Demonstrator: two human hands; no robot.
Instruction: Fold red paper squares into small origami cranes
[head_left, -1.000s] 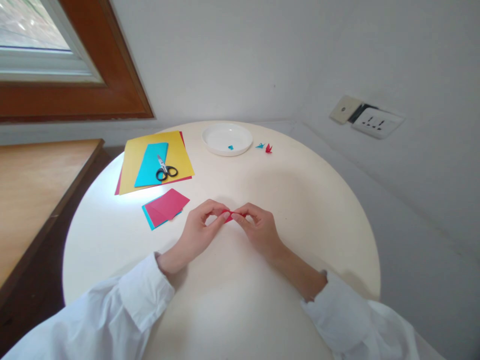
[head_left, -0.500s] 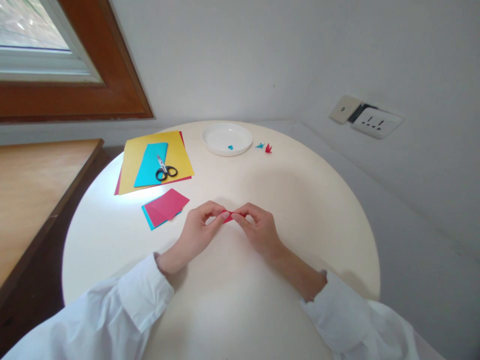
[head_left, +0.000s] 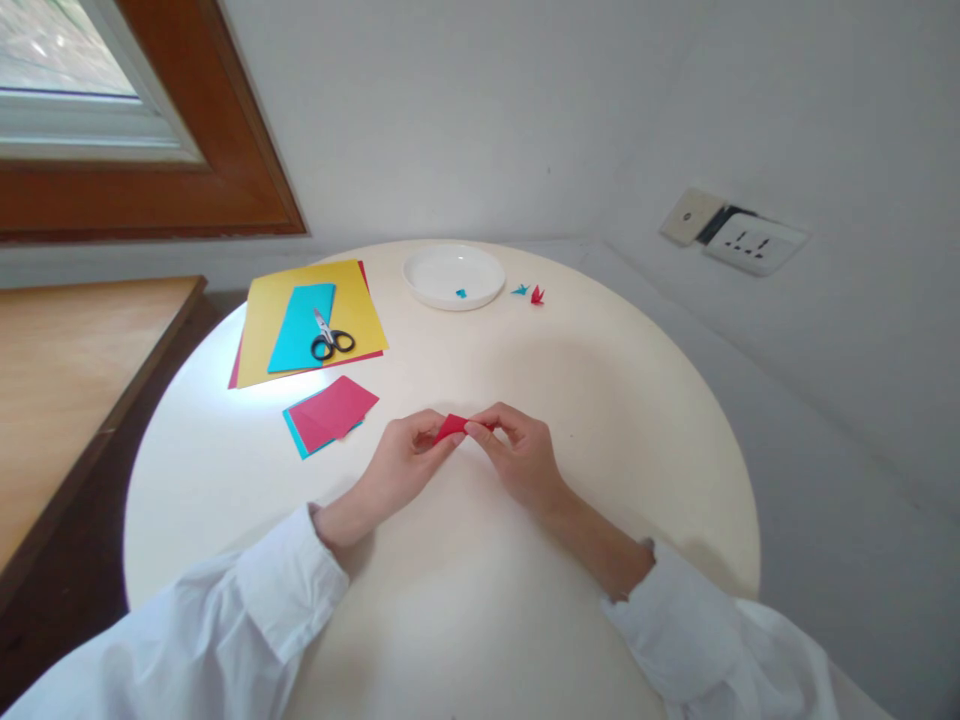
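A small piece of folded red paper is pinched between my two hands, just above the middle of the round table. My left hand grips its left side with thumb and fingers. On its right, my right hand pinches the paper between thumb and index finger. Part of the paper is hidden by the fingers, so its full shape does not show. To the left of my left hand lies a small stack of red and blue paper rectangles.
Scissors with black handles lie on blue paper, over yellow paper. A white plate holds a tiny blue piece. Beside it stand a small blue paper crane and a red one.
More of the folded red paper shows now as a raised, pointed flap between my hands. My left thumb has shifted lower and slightly right; my right hand has barely moved.
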